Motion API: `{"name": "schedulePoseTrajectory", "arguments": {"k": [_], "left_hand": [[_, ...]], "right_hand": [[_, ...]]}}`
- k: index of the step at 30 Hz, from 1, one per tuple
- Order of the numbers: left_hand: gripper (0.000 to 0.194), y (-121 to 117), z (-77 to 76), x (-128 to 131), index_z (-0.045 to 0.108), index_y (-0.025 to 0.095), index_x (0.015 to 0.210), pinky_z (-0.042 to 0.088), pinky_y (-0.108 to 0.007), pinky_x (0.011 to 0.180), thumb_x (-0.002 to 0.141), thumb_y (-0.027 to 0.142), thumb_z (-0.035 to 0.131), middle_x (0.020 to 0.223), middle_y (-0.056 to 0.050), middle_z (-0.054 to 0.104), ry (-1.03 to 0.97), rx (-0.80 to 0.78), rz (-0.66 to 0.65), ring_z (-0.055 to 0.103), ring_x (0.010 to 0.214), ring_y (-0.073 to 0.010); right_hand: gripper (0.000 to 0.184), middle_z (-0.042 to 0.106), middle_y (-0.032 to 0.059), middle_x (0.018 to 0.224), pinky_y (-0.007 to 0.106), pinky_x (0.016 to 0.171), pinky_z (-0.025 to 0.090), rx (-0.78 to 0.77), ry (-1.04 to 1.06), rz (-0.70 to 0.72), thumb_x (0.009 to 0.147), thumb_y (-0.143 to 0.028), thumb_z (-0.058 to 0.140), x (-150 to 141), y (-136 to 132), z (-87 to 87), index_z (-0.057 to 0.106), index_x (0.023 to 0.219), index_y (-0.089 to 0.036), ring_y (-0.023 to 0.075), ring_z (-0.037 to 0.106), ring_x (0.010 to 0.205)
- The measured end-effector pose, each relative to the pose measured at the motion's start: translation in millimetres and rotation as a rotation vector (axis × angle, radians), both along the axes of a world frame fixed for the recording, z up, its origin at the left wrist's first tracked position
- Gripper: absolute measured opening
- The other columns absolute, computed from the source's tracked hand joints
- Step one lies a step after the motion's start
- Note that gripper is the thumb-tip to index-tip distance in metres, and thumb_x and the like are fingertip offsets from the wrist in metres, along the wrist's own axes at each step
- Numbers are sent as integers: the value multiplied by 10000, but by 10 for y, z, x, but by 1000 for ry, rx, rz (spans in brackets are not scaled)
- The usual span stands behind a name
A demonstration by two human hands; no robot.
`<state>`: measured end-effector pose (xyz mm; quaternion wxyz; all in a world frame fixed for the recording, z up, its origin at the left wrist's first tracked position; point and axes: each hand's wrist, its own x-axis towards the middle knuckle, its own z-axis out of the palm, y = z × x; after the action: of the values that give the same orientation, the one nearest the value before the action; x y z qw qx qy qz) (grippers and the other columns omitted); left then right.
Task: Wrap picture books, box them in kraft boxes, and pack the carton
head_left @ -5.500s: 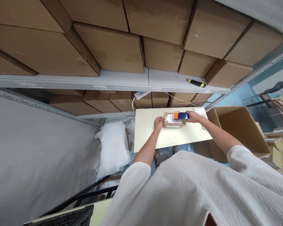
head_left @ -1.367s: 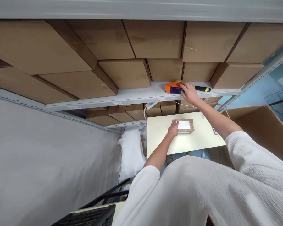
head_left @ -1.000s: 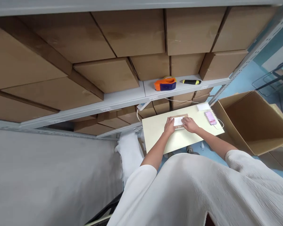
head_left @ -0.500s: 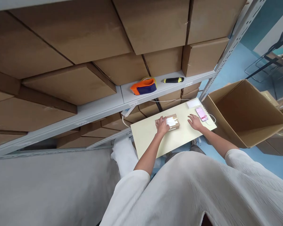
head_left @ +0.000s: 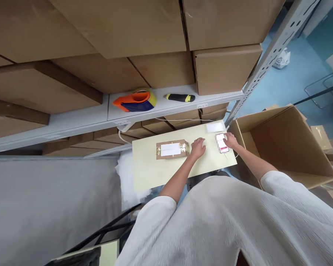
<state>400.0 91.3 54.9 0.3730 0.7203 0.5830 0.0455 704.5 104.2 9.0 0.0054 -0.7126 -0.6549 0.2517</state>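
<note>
My right hand [head_left: 231,140] is at the right edge of a phone [head_left: 222,143] with a lit, partly blurred screen. The thumb lies over the phone's edge and the other fingers are partly hidden, closed around its side. My left hand [head_left: 197,148] holds nothing, its fingers stretched out and apart above the pale table [head_left: 144,173]. Just left of that hand lies a small taped cardboard box [head_left: 158,151] with a white label [head_left: 170,149] on top. A white cable runs from the phone's lower end.
An orange and blue tape dispenser [head_left: 135,102] and a black and yellow utility knife [head_left: 180,97] lie on the shelf [head_left: 86,115] behind the table, before stacked cartons [head_left: 227,70]. A large open carton [head_left: 288,144] stands at the right. A white flat item [head_left: 215,127] lies near the phone.
The tape dispenser went from my right hand to the shelf. Both hands then held the box. Since then my left hand has left it, and my right hand has moved to the phone.
</note>
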Motion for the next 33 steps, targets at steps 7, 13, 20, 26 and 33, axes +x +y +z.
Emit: {"name": "schedulePoseTrajectory", "arguments": {"k": [7,13,20,26,33], "left_hand": [[536,54,-181,370,622,281,1589,421,-500,1311,1054,244,606,1704,-87,562,-2,-112,57,516,1574,-334],[526,162,-355,532,640,252,1577,461,-461,1302,1057,207,574,1656,-88,619,-61,-124,126,566,1537,-297],[490,42,-510,527,671,196,1537,472,-445,1302,1056,189,576,1616,-117,650,-123,-148,196,593,1520,-288],[456,4,-553,395,712,186,1477,467,-438,1311,1034,163,609,1562,-124,690,-113,-157,230,620,1493,-278],[362,229,-466,469,740,226,1404,568,-414,1189,1056,196,644,1455,-104,760,-221,-144,377,729,1326,-255]], "right_hand": [[340,692,197,1404,494,1117,552,35,102,23,1047,-309,565,-28,647,-154,734,1309,-174,361,644,1312],[214,705,155,1257,486,985,597,28,188,54,993,-357,661,-455,1166,-463,726,1146,-221,330,674,1116],[324,672,151,1270,479,968,578,-56,60,48,957,-496,799,-580,1309,-652,662,1107,-243,354,645,1173],[142,718,136,1246,412,879,585,-81,108,28,977,-348,742,-506,1395,-574,707,1051,-232,301,690,1048],[93,789,104,1055,339,813,534,-69,148,55,966,-242,666,-435,1347,-222,751,989,-212,264,714,984]]}}
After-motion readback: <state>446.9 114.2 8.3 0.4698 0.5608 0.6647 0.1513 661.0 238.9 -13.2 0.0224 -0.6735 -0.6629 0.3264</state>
